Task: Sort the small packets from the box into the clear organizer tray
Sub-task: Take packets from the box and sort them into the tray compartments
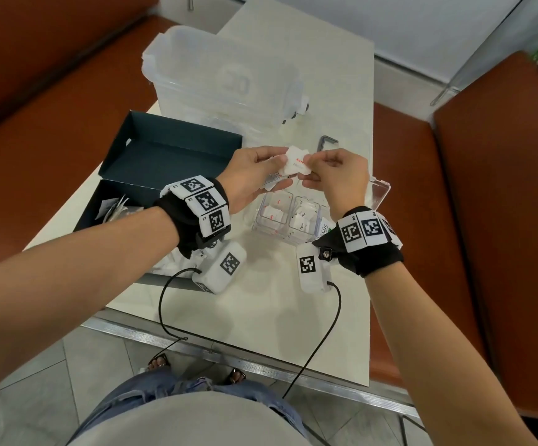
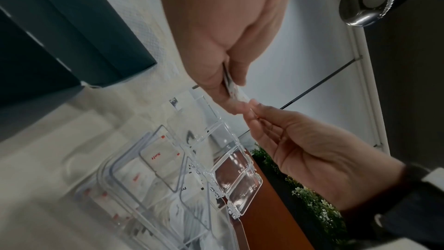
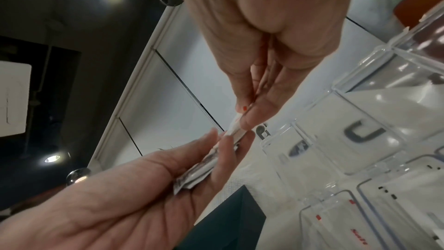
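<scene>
Over the table, my left hand (image 1: 279,172) holds a small stack of packets (image 1: 272,181) between thumb and fingers. My right hand (image 1: 309,170) pinches the top white packet (image 1: 295,160), which has red print. Both hands hover just above the clear organizer tray (image 1: 259,217), whose near compartments hold white packets. The dark teal box (image 1: 132,189) stands to the left with several packets in its near corner. In the right wrist view the stack (image 3: 201,170) lies across my left fingers (image 3: 223,149), and my right fingertips (image 3: 250,119) clamp its upper edge.
The box lid (image 1: 171,149) lies open behind the box. A large translucent plastic container (image 1: 222,78) stands at the back of the table. A dark U-shaped piece (image 1: 327,142) lies beyond the tray. The tray's clear lid (image 1: 381,189) hangs open to the right. Orange benches flank the table.
</scene>
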{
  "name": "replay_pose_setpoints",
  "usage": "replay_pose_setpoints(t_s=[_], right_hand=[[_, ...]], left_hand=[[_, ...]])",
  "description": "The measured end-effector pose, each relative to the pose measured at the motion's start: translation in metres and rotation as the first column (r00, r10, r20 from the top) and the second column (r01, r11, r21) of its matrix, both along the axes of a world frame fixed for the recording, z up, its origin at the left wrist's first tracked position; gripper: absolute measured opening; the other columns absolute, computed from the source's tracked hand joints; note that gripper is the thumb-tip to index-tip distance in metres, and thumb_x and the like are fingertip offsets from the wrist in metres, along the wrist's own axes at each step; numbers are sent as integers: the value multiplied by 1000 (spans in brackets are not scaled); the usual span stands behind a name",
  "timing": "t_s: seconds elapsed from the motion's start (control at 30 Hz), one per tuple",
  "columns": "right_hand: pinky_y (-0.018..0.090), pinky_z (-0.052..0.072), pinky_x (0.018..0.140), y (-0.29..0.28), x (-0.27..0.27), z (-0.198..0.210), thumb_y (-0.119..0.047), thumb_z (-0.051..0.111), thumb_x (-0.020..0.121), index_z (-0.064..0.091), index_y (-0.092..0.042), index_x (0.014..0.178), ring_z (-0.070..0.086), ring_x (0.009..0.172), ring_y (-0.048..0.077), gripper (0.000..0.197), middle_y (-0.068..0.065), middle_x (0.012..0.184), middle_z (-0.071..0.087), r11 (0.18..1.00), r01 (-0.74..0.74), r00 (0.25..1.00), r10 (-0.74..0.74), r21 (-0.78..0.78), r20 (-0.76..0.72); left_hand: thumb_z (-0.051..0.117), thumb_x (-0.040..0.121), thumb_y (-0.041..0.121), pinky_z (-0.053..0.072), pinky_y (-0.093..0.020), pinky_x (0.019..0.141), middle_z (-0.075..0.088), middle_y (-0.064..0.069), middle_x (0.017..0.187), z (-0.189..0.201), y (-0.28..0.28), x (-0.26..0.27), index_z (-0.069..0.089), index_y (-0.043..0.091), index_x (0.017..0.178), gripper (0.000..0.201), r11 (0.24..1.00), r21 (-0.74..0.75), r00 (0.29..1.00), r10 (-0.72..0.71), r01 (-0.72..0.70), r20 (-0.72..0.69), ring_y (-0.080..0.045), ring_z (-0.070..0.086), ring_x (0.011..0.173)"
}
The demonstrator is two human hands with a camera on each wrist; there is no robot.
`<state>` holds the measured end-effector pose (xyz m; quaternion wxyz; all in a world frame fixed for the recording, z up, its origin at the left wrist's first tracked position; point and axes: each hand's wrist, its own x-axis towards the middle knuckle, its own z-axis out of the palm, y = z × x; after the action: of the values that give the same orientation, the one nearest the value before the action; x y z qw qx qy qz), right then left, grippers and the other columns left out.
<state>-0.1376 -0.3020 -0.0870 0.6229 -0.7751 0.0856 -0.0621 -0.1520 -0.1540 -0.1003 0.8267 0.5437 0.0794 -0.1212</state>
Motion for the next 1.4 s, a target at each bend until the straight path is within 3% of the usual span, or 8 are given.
replay_pose_setpoints(t_s=[0.17,0.3,0.5,0.67,0.87,1.07,1.33,1.4], right_hand=[[30,57,56,3,-3,-2,-8,71,85,66,0,88,72,62,24,10,16,80,72,1000,4,1000,-4,16,-16],[27,55,52,-5,-4,1,-10,70,85,66,-8,85,70,58,19,5,8,76,71,987,-28,999,31,-158,15],[37,59,65,-19,7,15,-7,72,81,71,-6,85,62,61,19,4,6,72,65,857,-140,976,204,-496,77],[31,60,61,-13,5,12,-9,74,80,72,-4,85,60,54,12,7,0,62,63,844,-235,958,284,-482,31],[26,58,58,-16,7,10,-20,74,83,67,-9,108,65,67,15,28,7,85,68,879,-243,968,248,-411,-42],[29,57,66,-21,5,11,-10,67,88,70,-12,105,68,75,22,17,17,90,72,935,-257,967,249,-245,-62],[26,58,69,-19,2,6,-4,54,96,62,-6,125,64,78,17,30,12,97,69,961,-246,969,241,-128,-50],[27,57,67,-19,2,6,-4,56,95,62,-6,121,66,75,16,27,11,92,69,975,-202,979,198,-90,-54]], left_hand=[[63,87,-10,59,-25,74,62,-17,120,1,-2,1,61,2,121,37,999,51,999,-3,2,36,-19,70,84],[59,88,-13,59,-23,71,59,-21,127,3,1,2,63,3,119,35,998,64,1000,-20,20,14,-25,69,90],[57,90,-11,60,-25,74,61,-24,124,4,8,2,56,-3,126,37,985,87,989,-147,149,-32,-23,68,93],[58,90,-9,59,-26,79,60,-24,124,3,6,1,56,-2,128,39,982,78,985,-168,170,-23,-23,68,97],[57,91,-10,59,-26,78,61,-22,124,5,7,3,58,-2,128,38,982,85,986,-167,167,-8,-25,67,101],[60,90,-8,60,-29,77,63,-20,119,3,1,3,61,6,126,39,986,86,989,-147,145,20,-28,71,97],[61,88,-11,59,-28,78,61,-21,124,2,-1,3,62,1,123,37,995,61,996,-86,83,38,-29,68,103],[60,88,-11,59,-27,76,59,-21,126,2,1,3,62,1,122,36,997,45,997,-64,63,33,-32,65,108]])
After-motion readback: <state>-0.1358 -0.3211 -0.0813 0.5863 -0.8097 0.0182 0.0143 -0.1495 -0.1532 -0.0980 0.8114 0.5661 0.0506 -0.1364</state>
